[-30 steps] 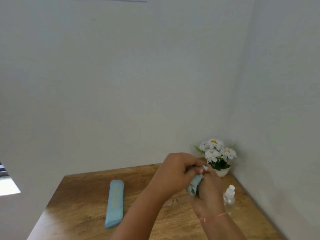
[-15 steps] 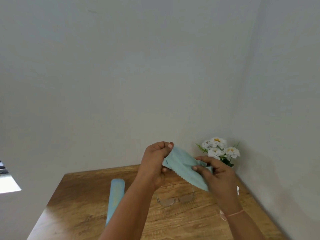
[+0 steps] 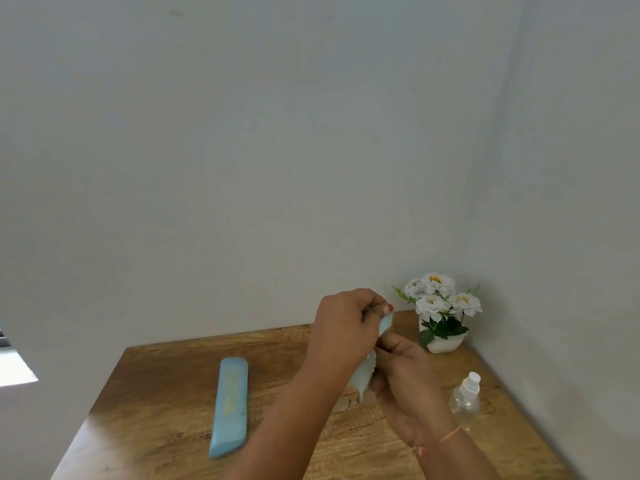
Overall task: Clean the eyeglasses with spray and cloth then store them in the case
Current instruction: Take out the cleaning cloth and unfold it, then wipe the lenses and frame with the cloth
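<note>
Both hands gripping the cloth above the table.
We pinch the pale blue cloth between left hand and right hand; case lies left, spray bottle right.

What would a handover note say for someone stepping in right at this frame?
Left hand: pinching the top of the light blue cloth, held above the table.
Right hand: closed on the cloth lower down.
Eyeglasses: mostly hidden behind the hands; only a sliver of lens seems to show on the table.
Case: closed, lying left of the hands.
Spray bottle: upright at right, cap on, beside the flower pot.
Done: cloth picked up. Whether spraying happened cannot be told.
Left: wipe the lenses, open the case, store the eyeglasses.
</note>
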